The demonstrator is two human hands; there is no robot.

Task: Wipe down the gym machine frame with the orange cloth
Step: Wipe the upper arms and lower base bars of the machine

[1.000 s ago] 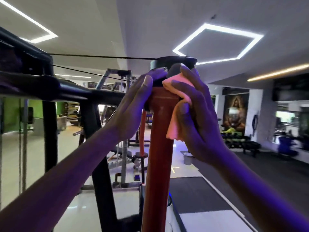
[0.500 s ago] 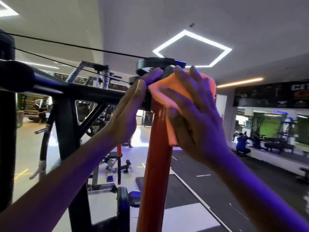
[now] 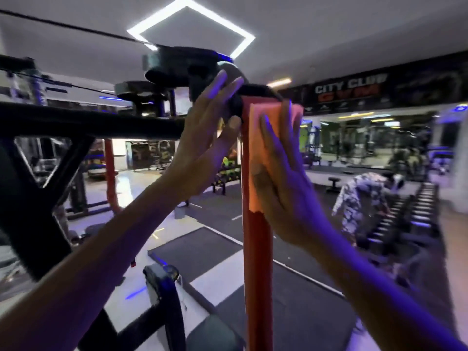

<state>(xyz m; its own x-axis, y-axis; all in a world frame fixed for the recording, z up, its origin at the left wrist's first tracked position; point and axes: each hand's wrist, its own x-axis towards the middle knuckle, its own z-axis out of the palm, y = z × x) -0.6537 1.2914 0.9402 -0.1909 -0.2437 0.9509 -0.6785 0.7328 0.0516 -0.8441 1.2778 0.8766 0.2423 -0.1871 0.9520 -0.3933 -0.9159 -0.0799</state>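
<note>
A red upright post [image 3: 257, 262] of the gym machine frame rises through the middle of the view to a black cap and pulleys [image 3: 177, 67]. The orange cloth [image 3: 260, 153] lies flat against the post's upper right face. My right hand [image 3: 281, 178] presses it there with straight, spread fingers. My left hand [image 3: 205, 138] rests open against the left side of the post's top, fingers straight and reaching up to the black cap. A black horizontal bar [image 3: 83, 124] joins the post from the left.
Black frame struts [image 3: 33, 198] stand at the left, and a black cable [image 3: 63, 25] runs overhead. A padded seat part [image 3: 167, 295] sits below. A person in a patterned top [image 3: 359, 201] bends over a dumbbell rack [image 3: 405, 219] at the right. Mirrors line the far wall.
The view has swung right and the post looks nearer. My right hand has flattened the cloth and slid it down the post's right face. My left hand stays at the top.
</note>
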